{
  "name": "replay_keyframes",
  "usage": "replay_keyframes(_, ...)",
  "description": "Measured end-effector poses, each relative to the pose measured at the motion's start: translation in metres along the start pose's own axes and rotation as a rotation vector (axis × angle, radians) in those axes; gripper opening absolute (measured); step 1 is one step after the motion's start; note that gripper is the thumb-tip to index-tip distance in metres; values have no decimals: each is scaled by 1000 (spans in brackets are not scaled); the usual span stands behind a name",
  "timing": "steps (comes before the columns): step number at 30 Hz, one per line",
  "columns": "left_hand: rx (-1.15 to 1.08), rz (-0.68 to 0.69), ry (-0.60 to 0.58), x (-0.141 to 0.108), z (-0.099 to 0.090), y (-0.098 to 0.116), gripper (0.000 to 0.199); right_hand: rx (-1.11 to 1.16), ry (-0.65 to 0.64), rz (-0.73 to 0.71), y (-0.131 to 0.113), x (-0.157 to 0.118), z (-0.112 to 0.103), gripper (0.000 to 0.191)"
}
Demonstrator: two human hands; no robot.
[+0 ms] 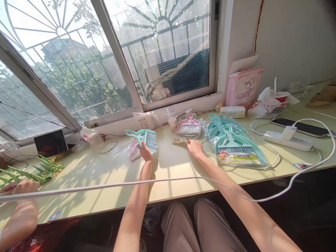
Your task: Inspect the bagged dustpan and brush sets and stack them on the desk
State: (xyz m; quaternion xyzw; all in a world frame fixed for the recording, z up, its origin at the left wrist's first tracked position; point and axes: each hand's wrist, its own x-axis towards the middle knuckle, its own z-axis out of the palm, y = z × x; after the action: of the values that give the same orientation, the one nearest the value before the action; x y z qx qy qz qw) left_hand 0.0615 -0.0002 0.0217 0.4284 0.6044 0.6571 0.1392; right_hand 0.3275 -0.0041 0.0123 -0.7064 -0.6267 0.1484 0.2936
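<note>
White carrier bag: dark lettering, roughly "UKE" above "ENNY", partly folded. Card label on front teal brush set: large Chinese characters, too blurred to transcribe.

dustpans: smooth plastic | wrapping: crinkled, glossy film | tabletop: smooth | trousers: matt cloth
</note>
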Motion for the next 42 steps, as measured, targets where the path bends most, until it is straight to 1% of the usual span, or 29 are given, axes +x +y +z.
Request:
replay_keyframes(1,107,52,22,-8,3,1,59,7,25,-21,-1,-1,0,35)
replay_keyframes(2,204,109,4,-16,6,3,59,31,66,-51,-2,-3,0,37)
replay_keyframes(3,278,171,-50,-24,8,5,58,74,112,-98,-3,-4,1,39)
replay_keyframes(5,350,298,-240,-40,14,10,57,219,155,-244,-6,-5,6,42)
replay_keyframes(7,373,422,-439,-54,17,17,51,408,99,-422,-9,-7,12,41)
replay_keyframes(8,380,479,-518,-61,19,21,49,499,56,-492,-10,-8,16,41)
replay_keyframes(10,416,567,-628,-71,20,27,47,650,9,-547,-12,-9,23,43)
replay_keyframes(12,461,596,-657,-77,21,33,50,748,32,-517,-13,-10,26,45)
replay_keyframes(13,483,601,-666,-78,20,35,50,771,52,-496,-13,-10,26,43)
replay_keyframes(16,534,639,-723,-76,17,38,53,762,80,-488,-13,-11,21,27)
replay_keyframes(18,550,672,-750,-73,15,37,53,747,80,-490,-14,-12,17,24)
replay_keyframes(20,543,704,-747,-71,14,36,54,770,75,-464,-15,-13,14,24)
replay_keyframes(23,469,703,-730,-73,16,33,54,840,29,-378,-17,-15,10,30)
replay_keyframes(26,314,653,-756,-78,21,31,56,860,-23,-270,-17,-16,6,32)
replay_keyframes(28,248,635,-762,-81,22,30,56,867,-3,-272,-17,-17,2,28)
replay_keyframes(30,235,639,-761,-82,21,31,54,893,36,-314,-18,-16,0,23)
replay_keyframes(32,243,642,-761,-80,20,31,50,907,37,-326,-19,-15,-3,19)
replay_keyframes(34,243,622,-743,-73,19,31,46,907,-16,-316,-19,-13,-5,19)
replay_keyframes(35,232,597,-707,-68,18,30,45,913,-52,-317,-19,-13,-7,20)
replay_keyframes(36,211,558,-643,-61,18,28,45,927,-91,-324,-18,-14,-8,22)
replay_keyframes(37,181,506,-549,-52,17,26,47,947,-123,-336,-18,-14,-10,24)
replay_keyframes(39,121,369,-292,-33,12,20,54,991,-154,-359,-17,-17,-11,30)
replay_keyframes(41,109,240,-54,-13,4,13,54,1003,-157,-363,-17,-20,-12,34)
replay_keyframes(42,114,190,31,-4,0,9,51,989,-146,-360,-17,-20,-12,36)
